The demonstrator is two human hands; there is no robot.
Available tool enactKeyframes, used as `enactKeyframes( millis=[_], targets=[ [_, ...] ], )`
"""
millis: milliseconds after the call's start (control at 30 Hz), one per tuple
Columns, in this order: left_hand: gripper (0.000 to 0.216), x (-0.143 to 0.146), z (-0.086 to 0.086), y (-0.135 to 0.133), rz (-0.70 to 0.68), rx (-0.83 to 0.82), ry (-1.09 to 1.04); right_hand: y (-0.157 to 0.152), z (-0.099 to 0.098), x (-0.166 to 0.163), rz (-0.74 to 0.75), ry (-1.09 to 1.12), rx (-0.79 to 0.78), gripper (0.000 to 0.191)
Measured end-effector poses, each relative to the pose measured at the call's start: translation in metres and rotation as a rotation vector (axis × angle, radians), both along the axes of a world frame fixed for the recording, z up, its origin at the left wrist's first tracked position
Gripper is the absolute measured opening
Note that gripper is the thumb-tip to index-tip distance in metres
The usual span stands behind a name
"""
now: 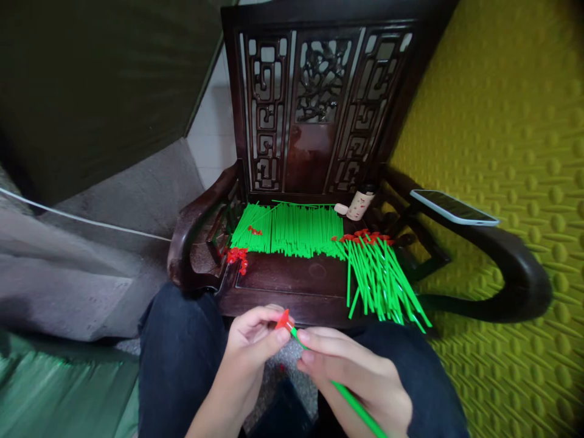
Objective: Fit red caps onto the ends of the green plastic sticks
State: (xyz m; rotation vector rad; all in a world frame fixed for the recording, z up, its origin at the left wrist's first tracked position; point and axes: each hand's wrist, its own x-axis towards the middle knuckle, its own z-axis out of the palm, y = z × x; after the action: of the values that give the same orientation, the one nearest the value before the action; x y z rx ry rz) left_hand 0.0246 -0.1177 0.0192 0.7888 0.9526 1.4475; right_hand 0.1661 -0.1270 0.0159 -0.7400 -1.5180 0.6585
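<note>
Between thumb and fingers, my left hand (255,344) pinches a small red plastic cup-shaped piece (283,319). My right hand (356,365) grips a green plastic stick (358,409) whose upper end meets the red piece. How far the stick sits in the piece is hard to make out. Beyond my hands, many loose green sticks (305,230) lie in rows on the dark wooden chair seat (292,274). A small heap of red pieces (237,258) lies at the seat's left. On the right, a pile of green sticks with red tops (376,274) hangs over the front edge.
A patterned bottle (360,204) and a small white case (340,208) are at the seat's back right. A phone (454,207) rests on the right armrest (515,261). Yellow textured padding (502,121) stands to the right, a white cord (86,217) runs at left.
</note>
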Motion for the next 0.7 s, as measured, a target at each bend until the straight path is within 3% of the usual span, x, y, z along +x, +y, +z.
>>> enactKeyframes(
  millis=[133,400,533,700],
  targets=[
    [0.014,0.001,-0.002,0.0,0.02,0.058,0.092,0.001,-0.002,0.002,0.032,-0.031,0.001,0.033],
    [0.024,-0.008,-0.003,0.001,0.111,0.382,0.595,0.002,0.006,0.006,0.051,-0.093,-0.083,0.033],
    [0.023,-0.007,0.0,0.0,0.146,0.432,0.648,0.004,0.01,0.004,0.085,-0.051,-0.149,0.03],
    [0.024,-0.005,0.001,-0.001,0.172,0.491,0.67,0.007,0.01,0.004,0.122,-0.034,-0.087,0.028]
  ],
)
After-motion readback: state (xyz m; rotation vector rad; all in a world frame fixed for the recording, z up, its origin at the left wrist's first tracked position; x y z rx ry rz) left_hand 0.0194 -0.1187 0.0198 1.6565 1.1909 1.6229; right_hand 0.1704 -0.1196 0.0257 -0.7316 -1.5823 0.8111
